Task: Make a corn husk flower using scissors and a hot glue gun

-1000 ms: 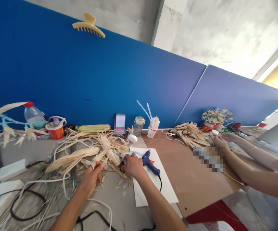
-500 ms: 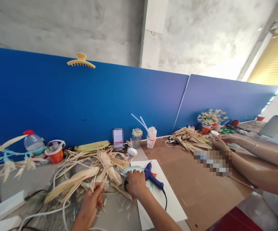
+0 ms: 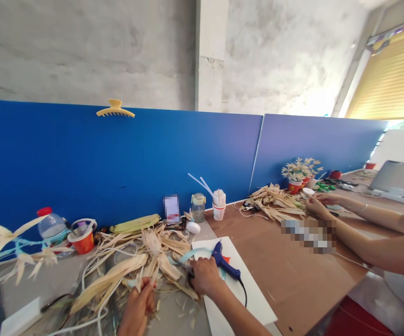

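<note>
Low in the view, my left hand [image 3: 139,303] is closed, pinching a pale strip of dried corn husk [image 3: 139,279] between thumb and fingers. My right hand [image 3: 205,276] lies at the left edge of a white sheet [image 3: 254,298], fingers curled down over a small dark thing mostly hidden beneath them. A light blue ribbon [image 3: 193,253] runs just behind that hand. Right beside it, a blue glue gun [image 3: 227,263] rests on the sheet with its black cord trailing. A heap of loose corn husks [image 3: 114,280] spreads behind and left of my left hand.
Along the blue partition [image 3: 152,154] stand a red-capped bottle [image 3: 51,228], a red tub [image 3: 82,242], a phone [image 3: 171,208], a glass jar [image 3: 198,207] and a cup with straws [image 3: 219,211]. White cables cross the left side. At right, another person's hands [image 3: 317,203] work near husk flowers [image 3: 300,170].
The camera view has tilted up and shifted slightly right. Both hands keep nearly the same places on the table; the right hand's fingers now cover more of the dark thing.
</note>
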`<control>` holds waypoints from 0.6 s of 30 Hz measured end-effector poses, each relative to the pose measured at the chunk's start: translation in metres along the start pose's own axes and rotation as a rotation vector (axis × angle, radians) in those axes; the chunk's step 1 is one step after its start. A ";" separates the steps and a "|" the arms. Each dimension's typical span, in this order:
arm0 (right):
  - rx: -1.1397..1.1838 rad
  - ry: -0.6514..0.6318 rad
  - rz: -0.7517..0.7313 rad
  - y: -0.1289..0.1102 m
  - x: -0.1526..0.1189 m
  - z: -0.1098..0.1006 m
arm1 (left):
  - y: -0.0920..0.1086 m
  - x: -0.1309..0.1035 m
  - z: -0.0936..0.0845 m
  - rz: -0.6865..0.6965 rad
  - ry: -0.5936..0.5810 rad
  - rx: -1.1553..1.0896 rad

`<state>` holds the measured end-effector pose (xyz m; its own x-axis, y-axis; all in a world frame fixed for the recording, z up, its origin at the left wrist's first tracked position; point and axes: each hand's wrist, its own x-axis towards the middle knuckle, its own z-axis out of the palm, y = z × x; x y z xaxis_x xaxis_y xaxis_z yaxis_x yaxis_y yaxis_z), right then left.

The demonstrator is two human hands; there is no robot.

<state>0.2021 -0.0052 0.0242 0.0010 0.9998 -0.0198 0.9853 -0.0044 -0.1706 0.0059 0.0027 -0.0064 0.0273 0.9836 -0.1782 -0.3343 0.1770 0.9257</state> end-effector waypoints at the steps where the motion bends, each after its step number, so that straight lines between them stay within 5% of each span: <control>1: 0.017 -0.007 0.009 0.001 -0.002 -0.002 | 0.000 0.000 0.000 0.000 0.000 0.004; 8: 0.313 -0.028 0.076 0.019 -0.014 -0.020 | -0.002 0.001 -0.002 0.033 -0.003 0.064; 13: 1.060 0.007 -0.050 0.023 -0.015 -0.021 | -0.008 0.005 -0.006 0.118 0.033 0.231; 18: 1.575 0.032 0.064 -0.003 0.001 -0.007 | -0.009 0.007 -0.012 0.226 0.118 0.454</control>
<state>0.2004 -0.0038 0.0312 0.0578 0.9970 -0.0506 -0.1764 -0.0397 -0.9835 -0.0021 0.0072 -0.0198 -0.1138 0.9930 0.0305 0.1231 -0.0164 0.9923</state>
